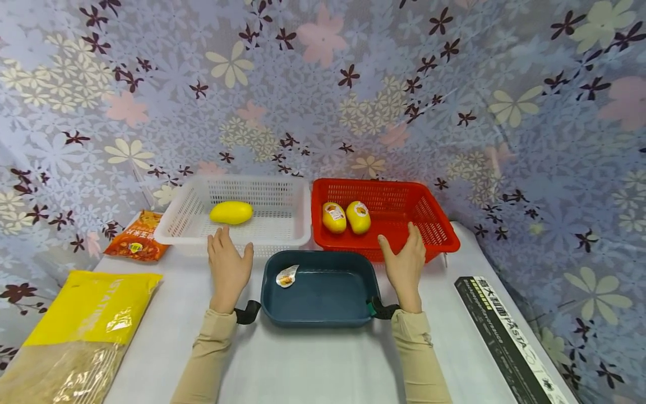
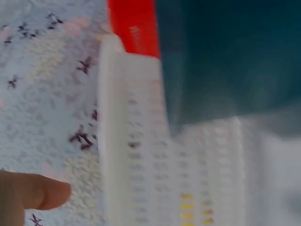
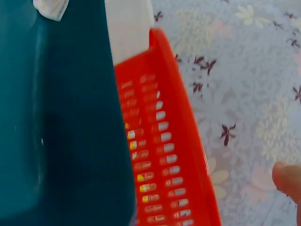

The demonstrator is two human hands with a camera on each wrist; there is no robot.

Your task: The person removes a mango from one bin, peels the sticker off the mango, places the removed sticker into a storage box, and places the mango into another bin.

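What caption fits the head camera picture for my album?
Two open hands, left and right, flank a blue tray before white and red baskets holding mangoes.

Left wrist view: strongly blurred. White basket (image 2: 136, 155) mesh smeared; yellow specks behind the mesh not identifiable. Only one fingertip of the left hand (image 2: 33, 193) enters at the lower left edge; rest of hand out of frame.

Right wrist view: only a fingertip of the right hand (image 3: 288, 181) shows at the right edge. Blue tub (image 3: 56, 122) cut by left and bottom edges.

Head view: print on the fruit labels (image 1: 334, 212) too small to read. Black box (image 1: 504, 336) and yellow bag (image 1: 86, 314) run off the frame.
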